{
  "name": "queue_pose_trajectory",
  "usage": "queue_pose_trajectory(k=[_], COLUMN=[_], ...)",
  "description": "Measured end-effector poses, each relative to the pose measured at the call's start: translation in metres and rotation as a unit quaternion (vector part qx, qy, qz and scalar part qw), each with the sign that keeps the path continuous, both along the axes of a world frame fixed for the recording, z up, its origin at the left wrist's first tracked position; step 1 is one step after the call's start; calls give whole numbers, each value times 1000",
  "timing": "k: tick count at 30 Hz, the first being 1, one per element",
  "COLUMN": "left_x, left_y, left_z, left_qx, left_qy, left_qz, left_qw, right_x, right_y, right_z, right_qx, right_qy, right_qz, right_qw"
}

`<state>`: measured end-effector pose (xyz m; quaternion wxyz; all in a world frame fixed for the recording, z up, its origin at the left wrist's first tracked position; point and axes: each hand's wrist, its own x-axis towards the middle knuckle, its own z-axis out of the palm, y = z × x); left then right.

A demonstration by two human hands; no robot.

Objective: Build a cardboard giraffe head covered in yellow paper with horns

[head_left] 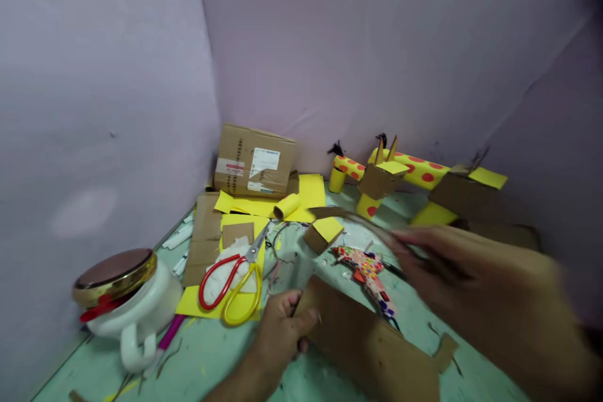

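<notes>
My left hand (280, 333) grips the near-left corner of a brown cardboard piece (367, 345), thumb on top, low over the table. Blurred by motion, my right hand (475, 289) is raised above the piece's right side. Between its thumb and fingers is a thin, curved brown strip (348, 213) that points left; what it is made of is unclear. A patterned glue gun (370, 273) lies just beyond the cardboard. Behind that stands a small cardboard block with a yellow top (325, 232). Scissors with red and yellow handles (235, 282) rest left of my left hand.
At left, a white mug (136, 308) carries a gold-rimmed round lid (115, 273). A cardboard box (254, 160) leans at the back, near yellow paper (311, 191) and a yellow roll (286, 206). Yellow, orange-spotted animal figures (419, 169) stand back right against the wall.
</notes>
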<state>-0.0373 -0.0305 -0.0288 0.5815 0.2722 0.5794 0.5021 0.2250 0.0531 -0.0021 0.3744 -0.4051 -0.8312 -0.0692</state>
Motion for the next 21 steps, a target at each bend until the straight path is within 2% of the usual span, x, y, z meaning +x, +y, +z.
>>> queue_pose_trajectory(k=[1, 2, 3, 4, 5, 7, 8, 10, 12, 14, 16, 18, 21], left_x=[0, 0, 0, -1, -3, -7, -10, -15, -20, -22, -23, -24, -26], left_y=[0, 0, 0, 0, 1, 2, 2, 3, 2, 1, -1, -3, -2], left_z=[0, -1, -1, -2, -3, -4, -4, -5, -5, -3, 1, 5, 8], left_qx=[2, 3, 4, 5, 5, 7, 9, 10, 13, 11, -1, -13, -31], left_qy=[-5, -9, -13, -16, -18, -24, -26, -30, -31, -23, -4, 3, -9], left_qz=[6, 11, 15, 18, 21, 25, 25, 19, 7, -1, -8, -20, -37], left_qw=[1000, 1000, 1000, 1000, 1000, 999, 999, 999, 999, 1000, 1000, 1000, 999], right_x=[-60, -116, -163, -200, -224, -236, -228, -193, -144, -95, -52, -23, -2], right_y=[11, 19, 24, 27, 28, 25, 23, 20, 22, 25, 24, 12, -21], right_z=[36, 69, 95, 114, 124, 127, 122, 109, 96, 84, 70, 53, 24], right_qx=[-26, -6, 26, 47, 46, 15, -14, -77, -149, -212, -277, -348, -412], right_qy=[-42, -47, -40, -28, -38, -69, -91, -79, -22, 17, 0, -69, -125], right_qz=[35, 52, 79, 103, 122, 149, 155, 113, 52, -36, -134, -160, -163], right_qw=[998, 998, 996, 993, 991, 986, 984, 987, 987, 976, 951, 921, 888])
